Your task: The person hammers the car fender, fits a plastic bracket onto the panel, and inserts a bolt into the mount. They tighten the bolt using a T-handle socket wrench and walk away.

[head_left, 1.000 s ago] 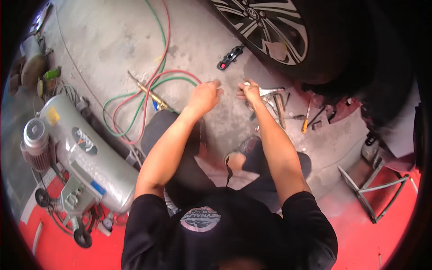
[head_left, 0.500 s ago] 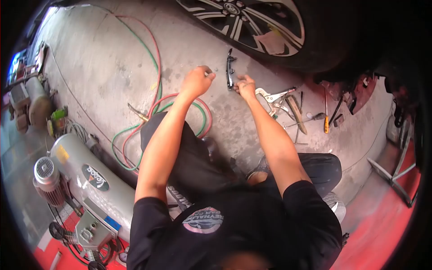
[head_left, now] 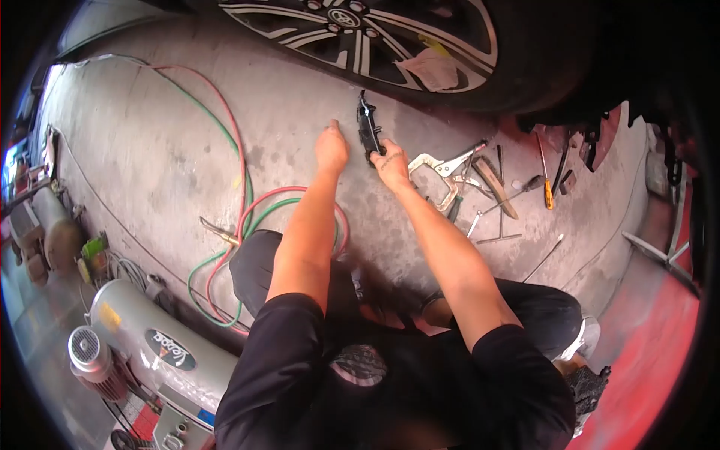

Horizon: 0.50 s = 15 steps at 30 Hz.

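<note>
Here, from left to right, the silver tank (head_left: 161, 330) sits at your far left, the red and green hoses (head_left: 241, 169) loop over the concrete floor (head_left: 292, 97), and your left hand (head_left: 331, 150) is seen with its fingers curled close together, though whether they grip anything cannot be told. The slim black part (head_left: 367, 124) extends between your hands towards the spoked wheel (head_left: 360, 37), its near end pinched in the fingers of your right hand (head_left: 391, 163). Further right lie the locking clamp (head_left: 444, 166), a brown strip (head_left: 495, 186) and the yellow-handled screwdriver (head_left: 548, 193).
</note>
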{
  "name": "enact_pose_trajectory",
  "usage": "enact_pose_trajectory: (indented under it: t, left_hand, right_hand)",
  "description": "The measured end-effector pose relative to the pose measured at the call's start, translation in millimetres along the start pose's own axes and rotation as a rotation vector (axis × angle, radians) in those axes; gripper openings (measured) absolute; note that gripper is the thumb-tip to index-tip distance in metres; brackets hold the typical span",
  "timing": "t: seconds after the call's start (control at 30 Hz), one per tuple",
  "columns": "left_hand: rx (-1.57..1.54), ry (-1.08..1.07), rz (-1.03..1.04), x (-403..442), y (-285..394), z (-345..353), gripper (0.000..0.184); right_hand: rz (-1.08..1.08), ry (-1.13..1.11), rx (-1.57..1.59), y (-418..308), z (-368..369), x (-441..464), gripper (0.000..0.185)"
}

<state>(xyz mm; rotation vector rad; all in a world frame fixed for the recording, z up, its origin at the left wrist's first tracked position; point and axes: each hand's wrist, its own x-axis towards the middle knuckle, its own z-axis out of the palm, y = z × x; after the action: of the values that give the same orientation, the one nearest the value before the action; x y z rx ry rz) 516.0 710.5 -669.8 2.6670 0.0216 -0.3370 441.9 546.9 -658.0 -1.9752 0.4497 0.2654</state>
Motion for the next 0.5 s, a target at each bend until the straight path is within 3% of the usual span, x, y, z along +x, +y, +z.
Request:
enact_pose_trajectory:
  t: [0.1, 0.2, 0.3, 0.5]
  left_hand:
    - [-0.040, 0.012, 0.012, -0.4, 1.0, -4.3, 0.022]
    - [-0.333, -0.019, -0.038, -0.9, 2.7, -6.2, 0.020]
    - [-1.236, -0.178, -0.537, -18.6, 48.6, -41.0, 0.025]
    - [-1.629, -0.517, -0.314, -87.9, 151.6, -137.8, 0.033]
  right_hand:
    - [0.230, -0.152, 0.383, -9.9, -35.7, -16.3, 0.035]
    - [0.305, -0.233, 0.646, -16.9, -85.1, -45.7, 0.038]
    - [0.281, -0.304, 0.740, -54.6, -143.0, -85.5, 0.040]
    - [0.165, -0.311, 0.575, -103.4, -236.1, -131.6, 0.046]
